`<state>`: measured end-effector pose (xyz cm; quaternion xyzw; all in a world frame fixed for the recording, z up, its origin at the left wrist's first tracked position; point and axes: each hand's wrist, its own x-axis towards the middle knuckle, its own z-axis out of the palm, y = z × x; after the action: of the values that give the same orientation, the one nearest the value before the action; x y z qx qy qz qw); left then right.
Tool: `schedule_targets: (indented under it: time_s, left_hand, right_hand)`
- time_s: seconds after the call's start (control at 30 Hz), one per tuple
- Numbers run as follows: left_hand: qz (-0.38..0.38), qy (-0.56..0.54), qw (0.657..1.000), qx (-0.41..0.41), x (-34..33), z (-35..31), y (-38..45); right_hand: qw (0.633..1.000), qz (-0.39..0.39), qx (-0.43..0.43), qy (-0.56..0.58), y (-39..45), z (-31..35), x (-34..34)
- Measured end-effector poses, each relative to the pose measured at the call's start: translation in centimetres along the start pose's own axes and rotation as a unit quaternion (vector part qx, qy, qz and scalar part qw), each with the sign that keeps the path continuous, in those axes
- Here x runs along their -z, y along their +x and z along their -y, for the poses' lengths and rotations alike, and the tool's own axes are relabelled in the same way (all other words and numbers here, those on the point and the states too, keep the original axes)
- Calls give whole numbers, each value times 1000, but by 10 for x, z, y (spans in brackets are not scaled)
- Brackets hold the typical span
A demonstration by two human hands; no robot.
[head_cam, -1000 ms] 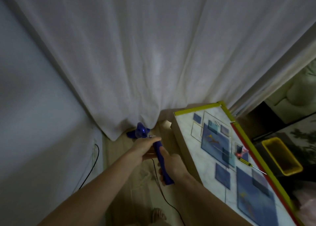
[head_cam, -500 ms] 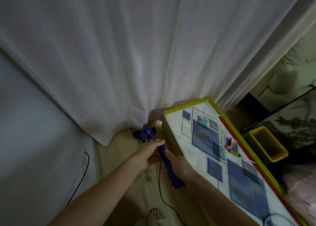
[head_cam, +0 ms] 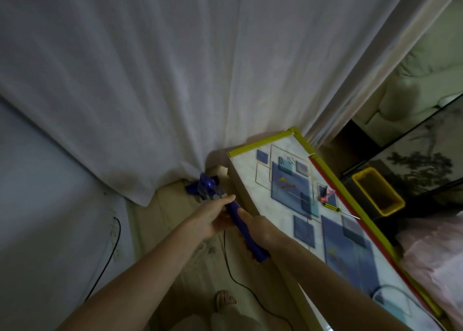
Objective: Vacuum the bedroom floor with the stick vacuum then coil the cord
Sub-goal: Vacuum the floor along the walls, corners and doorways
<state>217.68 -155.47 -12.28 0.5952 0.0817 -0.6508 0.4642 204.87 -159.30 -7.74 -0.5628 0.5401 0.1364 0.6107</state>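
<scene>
A blue stick vacuum (head_cam: 244,226) points down into the narrow floor strip between the wall and a low table. My left hand (head_cam: 213,216) grips the upper part of its handle. My right hand (head_cam: 258,228) holds the handle lower down, near its end. The vacuum's blue body (head_cam: 206,186) reaches the floor at the curtain's hem; its head is partly hidden under the cloth. Its black cord (head_cam: 240,283) trails from the handle down across the floor past my foot (head_cam: 225,299).
A white curtain (head_cam: 200,67) hangs across the back. The low table (head_cam: 325,230) with a blue pattern stands close on the right, a yellow-handled screwdriver (head_cam: 335,208) on it. A yellow bin (head_cam: 375,195) sits beyond. A second black cable (head_cam: 107,255) runs along the left wall.
The view has tilted up and to the right. Both hands keep their grip on the handle, and the vacuum body has stayed at the curtain hem.
</scene>
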Motion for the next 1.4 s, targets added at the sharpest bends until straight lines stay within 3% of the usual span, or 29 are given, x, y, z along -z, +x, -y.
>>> schedule_targets:
  time_s: [0.13, 0.3, 0.57, 0.8, 0.97, 1.17, 1.4]
  left_hand:
    - [28, 10, 999, 33, 1, 20, -34]
    - [67, 47, 993, 83, 2, 53, -68]
    - [67, 91, 991, 77, 3, 78, -58]
    - [19, 61, 997, 42, 15, 86, -27]
    - [8, 73, 997, 19, -8, 87, -12]
    - [42, 44, 997, 49, -40, 111, -33]
    - [60, 70, 990, 111, -61, 150, -82]
  right_hand:
    - [999, 13, -21, 30, -42, -15, -6]
    - [999, -9, -45, -19, -81, -44, -22]
    - [992, -34, -48, 115, -84, -82, -49]
    - [996, 6, -60, 72, -35, -89, -53]
    - [997, -59, -49, -8, -26, -92, -40]
    - [995, -84, -42, -26, -72, -114, -8]
    - [998, -21, -55, 17, -147, -142, 7]
